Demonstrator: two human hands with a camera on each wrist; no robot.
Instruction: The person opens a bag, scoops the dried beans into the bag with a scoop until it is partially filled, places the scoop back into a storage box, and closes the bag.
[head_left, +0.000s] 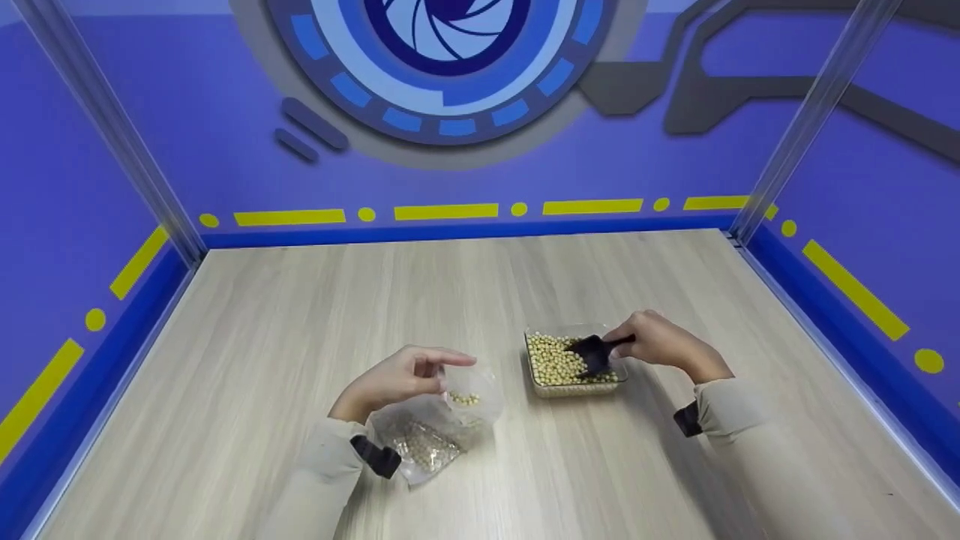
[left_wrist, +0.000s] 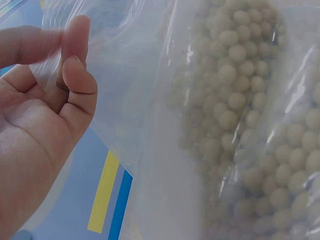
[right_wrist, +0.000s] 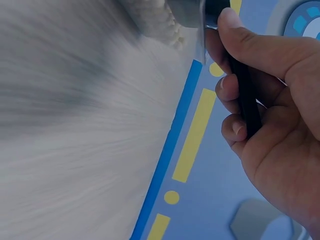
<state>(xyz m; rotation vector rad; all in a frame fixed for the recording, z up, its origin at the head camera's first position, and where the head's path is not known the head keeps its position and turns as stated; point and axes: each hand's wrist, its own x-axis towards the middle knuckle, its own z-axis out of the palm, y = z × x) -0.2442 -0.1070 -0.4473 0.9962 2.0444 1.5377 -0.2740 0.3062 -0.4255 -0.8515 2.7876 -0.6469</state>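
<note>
My left hand (head_left: pixel 405 379) pinches the upper edge of a clear plastic bag (left_wrist: pixel 145 125). Pale yellow, round beans (left_wrist: pixel 232 100) fill the bag's lower part, which rests on the table. To the right, a clear rectangular container (head_left: pixel 574 390) holds a heap of the same beans (head_left: pixel 551 361). My right hand (head_left: pixel 660 345) grips the handle of a small black scoop (head_left: pixel 595 354), fingers curled round it in the right wrist view. The scoop's blade lies among the beans at the container's right side, its front edge partly hidden by them.
A light wooden table (head_left: pixel 337 300) carries the bag and container, which stand side by side with a narrow gap between. Blue panels (head_left: pixel 465 180) with yellow marks enclose the table at the back and both sides. Black straps (head_left: pixel 375 456) sit on both wrists.
</note>
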